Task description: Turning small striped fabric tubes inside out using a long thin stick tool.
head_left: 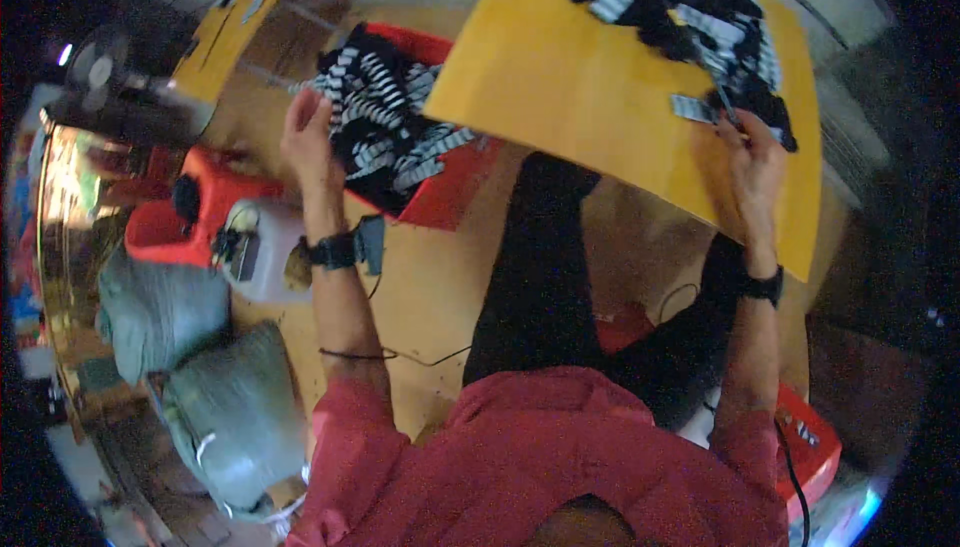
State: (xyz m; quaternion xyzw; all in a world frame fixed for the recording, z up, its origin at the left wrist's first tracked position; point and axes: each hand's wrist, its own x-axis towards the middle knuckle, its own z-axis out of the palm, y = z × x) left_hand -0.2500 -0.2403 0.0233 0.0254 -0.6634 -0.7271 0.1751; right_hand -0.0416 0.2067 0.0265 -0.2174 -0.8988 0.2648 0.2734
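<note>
My left hand [308, 137] is raised beside the left rim of a red bin [465, 182], fingers loosely bent and somewhat apart, with nothing visible in them. Inside the bin lies a heap of black-and-white striped fabric pieces [385, 97]. Over the right part of a yellow table [560, 67], my right hand [757, 152] is closed around a thin metal tool. Its slim shaft [724, 95] points away from me; whether it is scissors or tweezers is too blurred to tell. The tool's tip reaches a pile of black and striped pieces [745, 42]. A small striped piece [692, 108] lies just left of that hand.
Left of me stand a red container [205, 202], a whitish jug [265, 247] and stuffed greenish sacks [235, 407]. A fan [100, 72] is at the far left. Another yellow surface [215, 42] holds more dark pieces. A red box [808, 447] sits at my right side.
</note>
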